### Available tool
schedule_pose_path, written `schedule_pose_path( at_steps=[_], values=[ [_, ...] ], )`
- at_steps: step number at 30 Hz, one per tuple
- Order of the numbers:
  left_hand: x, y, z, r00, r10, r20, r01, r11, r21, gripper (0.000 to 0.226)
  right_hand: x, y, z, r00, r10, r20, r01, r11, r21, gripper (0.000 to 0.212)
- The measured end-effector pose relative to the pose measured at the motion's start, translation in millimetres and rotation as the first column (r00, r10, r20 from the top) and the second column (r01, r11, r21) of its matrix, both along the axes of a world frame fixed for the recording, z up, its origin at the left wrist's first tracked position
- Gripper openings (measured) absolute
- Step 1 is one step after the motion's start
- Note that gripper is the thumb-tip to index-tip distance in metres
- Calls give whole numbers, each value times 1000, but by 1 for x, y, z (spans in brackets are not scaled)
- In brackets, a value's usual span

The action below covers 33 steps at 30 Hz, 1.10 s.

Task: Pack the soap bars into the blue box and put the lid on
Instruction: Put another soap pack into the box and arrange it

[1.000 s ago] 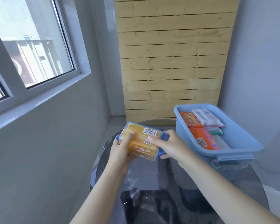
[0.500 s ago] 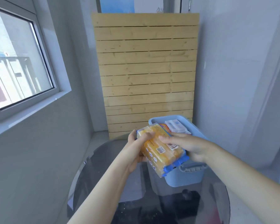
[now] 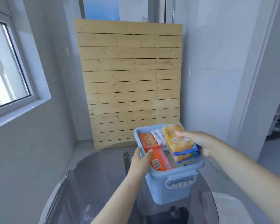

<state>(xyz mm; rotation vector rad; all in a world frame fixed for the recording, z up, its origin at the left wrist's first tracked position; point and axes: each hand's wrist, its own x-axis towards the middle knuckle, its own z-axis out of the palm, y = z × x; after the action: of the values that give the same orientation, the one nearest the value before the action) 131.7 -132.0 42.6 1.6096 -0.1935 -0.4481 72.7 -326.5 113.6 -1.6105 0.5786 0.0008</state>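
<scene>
Glass table (image 3: pixel 94 183); yellow soap pack (image 3: pixel 179 143) above blue box (image 3: pixel 173 189) rim.

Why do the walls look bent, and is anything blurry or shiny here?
Head view: the wide lens bows the window frame and the walls; daylight glares off the glass table; the yellow soap pack in the right hand is slightly motion-blurred over the blue box.

Bright daylight enters through the window (image 3: pixel 8 65) at left; the glass desk (image 3: pixel 103 183) shows soft reflections; wide-angle bending warps the edges, and the picture is slightly soft
</scene>
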Motion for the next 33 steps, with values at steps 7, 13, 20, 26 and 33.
schedule_pose_path(
  at_steps=[7, 13, 20, 26, 33],
  values=[
    [16, -15, -12, 989, 119, -92, -122, 992, -26, 29, 28, 14, -11, 971, 61, -233, -126, 953, -275, 55],
    [24, -18, -13, 980, 182, -77, -184, 982, -31, 23, 34, 1, -17, 936, 114, -332, -125, 992, -12, 14],
    [28, -16, -19, 985, 156, -67, -161, 985, -65, 22, 45, 3, -26, 965, 35, -260, -128, 927, -353, 53],
    [35, -20, -20, 984, 166, -62, -168, 985, -29, 19, 39, 9, -29, 975, 57, -213, -163, 837, -522, 65],
    [55, -21, -13, 978, 203, -50, -202, 979, 15, 31, -21, 45, -56, 972, -126, 197, 233, 603, -763, 46]
  ],
)
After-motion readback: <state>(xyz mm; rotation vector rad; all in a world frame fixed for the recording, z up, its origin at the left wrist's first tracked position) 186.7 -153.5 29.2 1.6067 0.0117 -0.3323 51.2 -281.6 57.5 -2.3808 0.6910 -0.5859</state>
